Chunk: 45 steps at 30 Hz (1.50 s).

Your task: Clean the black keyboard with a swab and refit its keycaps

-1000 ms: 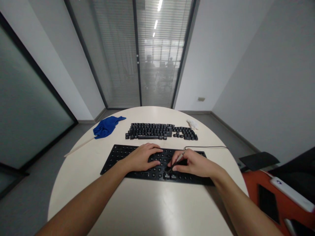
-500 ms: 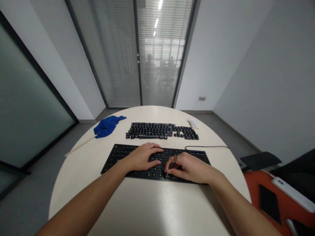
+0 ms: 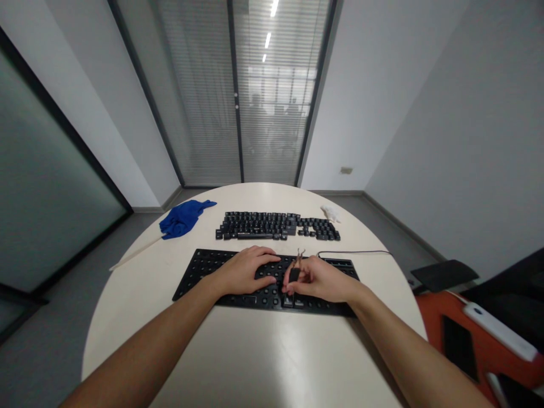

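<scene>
A black keyboard base [image 3: 199,275], most of its keycaps off, lies across the table in front of me. My left hand [image 3: 247,271] rests on the middle of it, palm down with fingers stretched out. Just to the right, my right hand [image 3: 317,279] is closed around a keycap puller [image 3: 294,275] with a black handle; its thin wire prongs point up and away from me. Below those fingers, a couple of keycaps [image 3: 289,301] sit at the base's near edge. Whether the puller's lower end touches them is hidden.
Removed black keycaps [image 3: 259,224] are laid out in keyboard order behind the base. A blue cloth [image 3: 182,219] with a pale stick [image 3: 136,253] lies left, and a white crumpled item [image 3: 330,213] far right. A cable [image 3: 355,251] runs right. An orange chair [image 3: 433,323] holds a power strip [image 3: 499,330].
My right hand has turned and shifted slightly up, so the puller's wire prongs now show above the fingers. My left hand stays in place on the keyboard. The view has shifted slightly.
</scene>
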{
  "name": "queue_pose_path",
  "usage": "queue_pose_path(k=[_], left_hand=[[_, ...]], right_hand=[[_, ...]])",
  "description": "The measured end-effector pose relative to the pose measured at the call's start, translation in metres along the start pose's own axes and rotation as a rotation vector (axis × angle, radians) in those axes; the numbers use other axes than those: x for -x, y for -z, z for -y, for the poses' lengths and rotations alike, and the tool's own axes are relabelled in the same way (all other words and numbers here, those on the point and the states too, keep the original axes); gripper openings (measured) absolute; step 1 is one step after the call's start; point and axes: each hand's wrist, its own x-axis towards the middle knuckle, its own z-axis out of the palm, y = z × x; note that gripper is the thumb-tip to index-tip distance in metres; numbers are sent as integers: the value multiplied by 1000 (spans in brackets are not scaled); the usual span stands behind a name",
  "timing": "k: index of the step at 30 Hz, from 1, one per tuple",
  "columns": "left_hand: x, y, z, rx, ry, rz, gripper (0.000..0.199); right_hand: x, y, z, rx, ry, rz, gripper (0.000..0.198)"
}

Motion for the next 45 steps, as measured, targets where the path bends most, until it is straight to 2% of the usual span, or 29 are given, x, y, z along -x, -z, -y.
queue_pose_path(k=[9, 17, 24, 30, 33, 37, 41, 45], left_hand=[[0, 2, 0, 8, 3, 3, 46], [0, -2, 3, 1, -7, -7, 46], [0, 0, 1, 17, -11, -4, 46], [1, 1, -1, 6, -16, -9, 45], [1, 1, -4, -16, -8, -39, 43], [-3, -1, -12, 44, 20, -149, 39], [-9, -9, -22, 147, 118, -276, 32], [-10, -15, -27, 251, 178, -313, 26]], right_hand=[[10, -1, 15, 261, 202, 57, 14], [5, -1, 7, 219, 122, 56, 12], [0, 1, -7, 17, -6, 1, 26], [-2, 11, -20, -187, 27, -175, 35], [-5, 14, -25, -153, 44, -348, 37], [-10, 14, -29, -70, 49, -540, 38], [-14, 8, -27, -59, 58, -610, 40], [-16, 2, -22, -51, 66, -636, 41]])
